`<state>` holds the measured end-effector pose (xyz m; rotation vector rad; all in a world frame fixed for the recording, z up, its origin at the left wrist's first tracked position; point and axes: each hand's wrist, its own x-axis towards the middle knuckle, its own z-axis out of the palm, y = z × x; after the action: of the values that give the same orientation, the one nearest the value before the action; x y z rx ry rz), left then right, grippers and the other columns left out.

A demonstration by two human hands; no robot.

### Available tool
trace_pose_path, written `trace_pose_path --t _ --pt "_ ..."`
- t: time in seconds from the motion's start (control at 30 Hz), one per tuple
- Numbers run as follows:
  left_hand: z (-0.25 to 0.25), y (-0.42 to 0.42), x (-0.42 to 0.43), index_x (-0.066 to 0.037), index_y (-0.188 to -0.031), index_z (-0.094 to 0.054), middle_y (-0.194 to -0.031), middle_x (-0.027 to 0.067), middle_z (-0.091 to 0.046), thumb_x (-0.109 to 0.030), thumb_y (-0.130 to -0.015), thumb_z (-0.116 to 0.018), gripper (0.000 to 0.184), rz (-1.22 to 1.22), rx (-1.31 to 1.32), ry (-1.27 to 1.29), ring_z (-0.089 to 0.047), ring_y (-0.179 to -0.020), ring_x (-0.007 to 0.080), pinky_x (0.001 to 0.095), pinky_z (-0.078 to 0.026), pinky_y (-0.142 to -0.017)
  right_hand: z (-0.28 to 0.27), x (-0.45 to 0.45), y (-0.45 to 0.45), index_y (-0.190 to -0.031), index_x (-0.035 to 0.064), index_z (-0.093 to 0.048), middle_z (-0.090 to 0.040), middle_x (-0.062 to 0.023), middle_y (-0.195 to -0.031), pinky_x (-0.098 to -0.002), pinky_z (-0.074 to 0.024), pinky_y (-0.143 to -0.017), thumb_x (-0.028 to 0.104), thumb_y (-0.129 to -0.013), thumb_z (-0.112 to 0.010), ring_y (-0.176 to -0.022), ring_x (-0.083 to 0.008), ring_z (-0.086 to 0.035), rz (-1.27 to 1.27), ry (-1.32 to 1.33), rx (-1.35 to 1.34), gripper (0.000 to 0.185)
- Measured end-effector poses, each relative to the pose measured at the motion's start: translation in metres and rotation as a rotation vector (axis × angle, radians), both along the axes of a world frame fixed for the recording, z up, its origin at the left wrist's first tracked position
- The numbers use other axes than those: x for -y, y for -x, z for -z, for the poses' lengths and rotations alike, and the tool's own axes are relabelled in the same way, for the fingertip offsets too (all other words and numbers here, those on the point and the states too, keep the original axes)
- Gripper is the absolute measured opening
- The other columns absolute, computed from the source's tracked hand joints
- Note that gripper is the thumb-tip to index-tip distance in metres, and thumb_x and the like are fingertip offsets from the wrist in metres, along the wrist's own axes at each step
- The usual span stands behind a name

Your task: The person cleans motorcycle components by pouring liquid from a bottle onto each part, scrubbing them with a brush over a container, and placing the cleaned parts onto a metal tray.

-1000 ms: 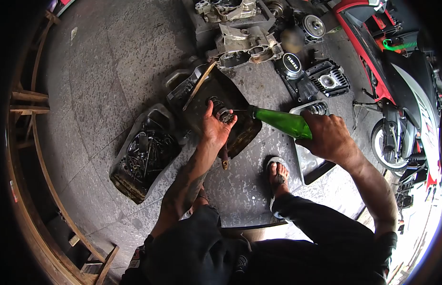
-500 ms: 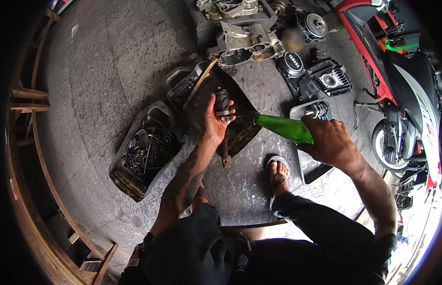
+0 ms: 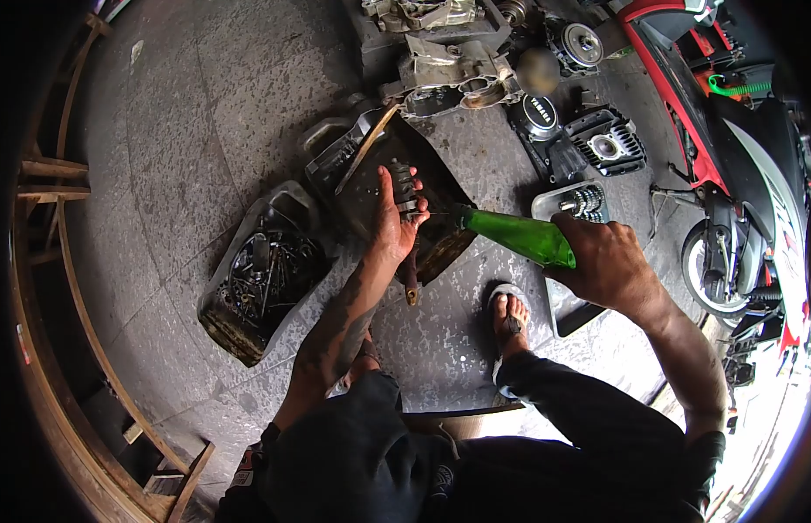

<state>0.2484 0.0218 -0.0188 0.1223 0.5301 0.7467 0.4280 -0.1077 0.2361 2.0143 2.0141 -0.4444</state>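
Note:
My left hand [image 3: 397,222] is closed around a dark, stepped camshaft-like metal part [image 3: 404,185] with a shiny ring at its lower end. It holds the part over a black, oil-stained pan [image 3: 436,166]. In my right hand [image 3: 610,266] is a green glass bottle [image 3: 514,234], gripped by its base and tipped on its side. The bottle's dark mouth points left toward the metal part, and a thin line of liquid runs between them. A brush with a worn wooden handle [image 3: 412,283] lies partly under my left hand; its other end is hidden.
A cut container of bolts and small parts [image 3: 264,288] stands on the left. Engine casings [image 3: 458,78], a Yamaha cover [image 3: 538,115] and a finned cylinder [image 3: 604,144] lie at the back. A grey tray [image 3: 562,301] holds gears. A red motorcycle [image 3: 676,113] is on the right, a wooden bench [image 3: 52,170] left.
My left hand has shifted slightly left, and the metal part has turned a little in its fingers. My right hand and the bottle are nearly still.

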Motion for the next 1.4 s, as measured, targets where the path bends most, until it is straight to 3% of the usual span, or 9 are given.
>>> trace_pose_path --t 0.1,0.23,0.4,0.63,0.7,0.73,0.8,0.9,1.4 --pt "0.005 0.005 0.0 -0.008 -0.11 -0.052 -0.078 0.0029 -0.054 -0.064 -0.089 -0.043 0.061 0.029 0.008 -0.05 -0.053 -0.058 0.0129 0.0219 -0.038 -0.04 0.001 0.0 0.0 -0.112 0.003 -0.053 -0.066 -0.0167 -0.077 -0.0435 -0.0538 -0.067 0.028 -0.077 -0.072 -0.072 -0.0357 -0.067 -0.02 -0.011 -0.018 0.047" --pt "0.009 0.007 -0.001 -0.009 -0.11 -0.052 -0.081 0.0031 -0.054 -0.065 -0.088 -0.042 0.061 0.071 0.082 -0.037 -0.054 -0.06 0.0144 0.0248 -0.043 -0.047 0.002 0.003 0.003 -0.111 0.0028 -0.053 -0.066 -0.0171 -0.08 -0.0436 -0.0537 -0.067 0.028 -0.077 -0.072 -0.074 -0.0354 -0.067 -0.027 -0.002 0.035 0.047" --pt "-0.006 0.003 0.002 -0.009 -0.111 -0.053 -0.094 0.0075 -0.06 -0.056 -0.094 -0.042 0.051 -0.007 -0.026 0.013 -0.062 -0.08 0.0232 0.0364 -0.052 -0.072 -0.001 -0.002 0.001 -0.108 0.0031 -0.053 -0.066 -0.0169 -0.082 -0.0442 -0.053 -0.07 0.028 -0.077 -0.072 -0.076 -0.0352 -0.067 0.012 0.022 0.02 0.044" --pt "0.01 0.003 0.002 -0.007 -0.113 -0.052 -0.1 0.0122 -0.059 -0.046 -0.096 -0.043 0.044 -0.062 0.033 -0.001 -0.061 -0.096 0.0301 0.0454 -0.052 -0.088 0.001 -0.003 -0.001 -0.108 0.0048 -0.052 -0.066 -0.0157 -0.086 -0.0455 -0.052 -0.071 0.029 -0.077 -0.073 -0.079 -0.034 -0.067 0.046 0.03 0.045 0.044" --pt "0.01 0.0 0.002 -0.004 -0.108 -0.051 -0.097 0.0135 -0.059 -0.035 -0.095 -0.052 0.033 -0.133 0.021 0.048 -0.061 -0.096 0.0311 0.0512 -0.049 -0.095 0.003 -0.003 -0.004 -0.108 0.0052 -0.052 -0.066 -0.0153 -0.087 -0.0456 -0.0518 -0.072 0.029 -0.077 -0.073 -0.079 -0.034 -0.067 0.065 0.044 0.043 0.044" --pt "0.008 0.001 0.002 -0.004 -0.108 -0.051 -0.097 0.0135 -0.059 -0.035 -0.095 -0.052 0.033 -0.134 0.021 0.048 -0.061 -0.096 0.0311 0.0512 -0.049 -0.095 0.005 -0.003 -0.005 -0.108 0.0054 -0.052 -0.066 -0.0151 -0.087 -0.0459 -0.0515 -0.073 0.029 -0.077 -0.073 -0.08 -0.0341 -0.067 0.077 0.049 0.058 0.044" --pt "0.005 0.002 0.001 -0.002 -0.101 -0.05 -0.093 0.0149 -0.059 -0.021 -0.092 -0.06 0.023 -0.174 0.023 0.029 -0.062 -0.094 0.0309 0.0549 -0.048 -0.096 0.005 -0.003 -0.006 -0.108 0.0057 -0.052 -0.066 -0.0148 -0.088 -0.0461 -0.0511 -0.074 0.029 -0.077 -0.073 -0.081 -0.0342 -0.067 0.088 0.055 0.074 0.044" --pt "0.005 0.002 -0.001 -0.003 -0.095 -0.05 -0.09 0.0157 -0.06 -0.017 -0.089 -0.064 0.02 -0.168 0.066 0.088 -0.064 -0.09 0.03 0.0553 -0.049 -0.094 0.004 -0.003 -0.006 -0.108 0.0059 -0.052 -0.067 -0.015 -0.089 -0.046 -0.0509 -0.075 0.029 -0.077 -0.073 -0.083 -0.0343 -0.067 0.095 0.058 0.087 0.044" --pt "0.001 0.001 0.005 -0.004 -0.087 -0.054 -0.088 0.0145 -0.062 -0.017 -0.086 -0.068 0.019 -0.2 0.012 0.243 -0.065 -0.088 0.0307 0.0528 -0.052 -0.092 0.005 -0.004 -0.007 -0.105 0.0053 -0.054 -0.067 -0.0154 -0.088 -0.0449 -0.0524 -0.073 0.029 -0.077 -0.074 -0.081 -0.0344 -0.067 0.082 0.048 0.06 0.042"
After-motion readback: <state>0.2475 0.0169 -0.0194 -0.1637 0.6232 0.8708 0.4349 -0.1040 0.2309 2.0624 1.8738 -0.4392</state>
